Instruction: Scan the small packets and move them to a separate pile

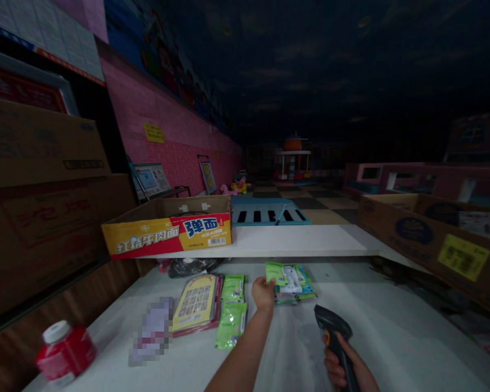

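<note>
My left hand (263,293) reaches to the middle of the white table and pinches the edge of a green packet (276,272). That packet lies over a small pile of green and blue packets (306,288), with a white label showing. A black handheld scanner (335,326) is in my right hand (343,363), its head pointing up and left toward the pile. Left of my left forearm are two green packets, an upper one (232,287) and a lower one (231,325). Beside them sits a yellow printed booklet (195,302) on a reddish stack.
A red bottle with a white cap (67,353) and a blurred pale item (152,331) stand at the left. On the raised shelf (302,240) are a yellow-red carton (169,234) and, at right, a brown carton (416,228). Large boxes (53,218) are stacked far left.
</note>
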A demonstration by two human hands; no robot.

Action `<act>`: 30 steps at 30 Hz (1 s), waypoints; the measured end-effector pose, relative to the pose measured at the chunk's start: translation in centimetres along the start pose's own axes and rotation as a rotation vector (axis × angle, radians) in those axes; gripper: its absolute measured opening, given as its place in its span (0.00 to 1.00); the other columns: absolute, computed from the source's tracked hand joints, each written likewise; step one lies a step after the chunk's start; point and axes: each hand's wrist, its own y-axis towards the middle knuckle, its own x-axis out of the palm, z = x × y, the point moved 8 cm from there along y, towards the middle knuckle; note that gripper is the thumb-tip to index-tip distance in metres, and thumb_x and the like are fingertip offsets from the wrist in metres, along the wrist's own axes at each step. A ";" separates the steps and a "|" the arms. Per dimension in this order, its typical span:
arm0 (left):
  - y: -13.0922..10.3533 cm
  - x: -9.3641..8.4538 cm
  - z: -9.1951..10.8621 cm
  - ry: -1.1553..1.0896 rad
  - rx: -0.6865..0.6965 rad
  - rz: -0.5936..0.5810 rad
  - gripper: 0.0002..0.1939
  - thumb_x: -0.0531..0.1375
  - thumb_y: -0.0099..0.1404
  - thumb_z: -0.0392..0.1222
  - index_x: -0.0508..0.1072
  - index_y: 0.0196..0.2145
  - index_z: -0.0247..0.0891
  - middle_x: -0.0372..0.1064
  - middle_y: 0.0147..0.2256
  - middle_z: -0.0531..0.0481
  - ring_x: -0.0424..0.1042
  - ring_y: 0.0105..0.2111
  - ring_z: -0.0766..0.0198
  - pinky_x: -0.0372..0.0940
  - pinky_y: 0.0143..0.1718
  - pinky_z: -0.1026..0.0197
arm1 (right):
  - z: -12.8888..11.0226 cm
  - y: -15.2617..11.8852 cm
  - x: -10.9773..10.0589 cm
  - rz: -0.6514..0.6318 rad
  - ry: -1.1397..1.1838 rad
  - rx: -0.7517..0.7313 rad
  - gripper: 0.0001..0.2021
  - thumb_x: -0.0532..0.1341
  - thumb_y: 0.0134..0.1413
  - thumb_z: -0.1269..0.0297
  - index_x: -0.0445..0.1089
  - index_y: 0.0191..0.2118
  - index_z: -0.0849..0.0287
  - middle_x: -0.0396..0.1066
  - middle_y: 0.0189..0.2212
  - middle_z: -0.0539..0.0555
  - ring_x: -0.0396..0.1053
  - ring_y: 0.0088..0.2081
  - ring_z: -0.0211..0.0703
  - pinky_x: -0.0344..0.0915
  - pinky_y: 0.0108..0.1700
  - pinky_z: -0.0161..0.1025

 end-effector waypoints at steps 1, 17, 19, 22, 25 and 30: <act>0.1 -0.2 0.4 0.088 0.056 -0.004 0.09 0.64 0.49 0.45 0.73 0.23 0.36 0.64 0.17 0.53 0.66 0.21 0.64 0.58 0.24 0.64 | 0.0 0.1 0.0 -0.002 0.006 0.000 0.22 0.74 0.32 0.48 0.72 0.30 0.59 0.59 0.14 0.42 0.50 0.12 0.25 0.45 0.13 0.25; -3.1 -1.2 2.7 0.707 0.258 -0.186 0.18 0.53 0.66 0.40 0.71 0.51 0.32 0.68 0.44 0.39 0.70 0.45 0.58 0.59 0.50 0.61 | 0.0 -0.8 0.7 -0.069 0.068 0.056 0.16 0.71 0.44 0.54 0.71 0.30 0.62 0.60 0.16 0.44 0.55 0.15 0.26 0.51 0.15 0.24; -4.5 -2.4 2.7 0.692 0.332 -0.199 0.18 0.53 0.66 0.39 0.71 0.52 0.33 0.67 0.45 0.40 0.68 0.46 0.58 0.59 0.52 0.61 | -0.2 -0.9 0.6 -0.066 0.090 0.020 0.15 0.71 0.45 0.56 0.72 0.32 0.62 0.61 0.17 0.44 0.56 0.15 0.27 0.51 0.15 0.24; -6.9 -4.9 2.5 0.685 0.438 -0.226 0.17 0.53 0.65 0.36 0.71 0.51 0.35 0.66 0.45 0.42 0.67 0.48 0.58 0.59 0.52 0.60 | -0.3 -1.4 0.9 -0.046 0.105 0.001 0.15 0.71 0.45 0.57 0.71 0.33 0.62 0.61 0.17 0.44 0.56 0.15 0.27 0.52 0.14 0.24; -8.9 -8.7 2.4 0.753 0.500 -0.183 0.16 0.53 0.64 0.35 0.71 0.48 0.36 0.66 0.44 0.43 0.65 0.47 0.57 0.58 0.52 0.57 | -0.3 -2.1 1.3 -0.010 0.104 0.000 0.14 0.71 0.45 0.58 0.70 0.32 0.61 0.60 0.17 0.44 0.55 0.15 0.26 0.52 0.14 0.23; -10.2 -15.6 1.9 0.984 0.396 0.120 0.09 0.55 0.64 0.38 0.72 0.40 0.36 0.67 0.40 0.43 0.64 0.44 0.52 0.57 0.47 0.53 | -0.5 -2.9 2.0 0.006 0.071 0.004 0.11 0.69 0.48 0.61 0.68 0.33 0.60 0.60 0.18 0.44 0.56 0.15 0.27 0.53 0.15 0.24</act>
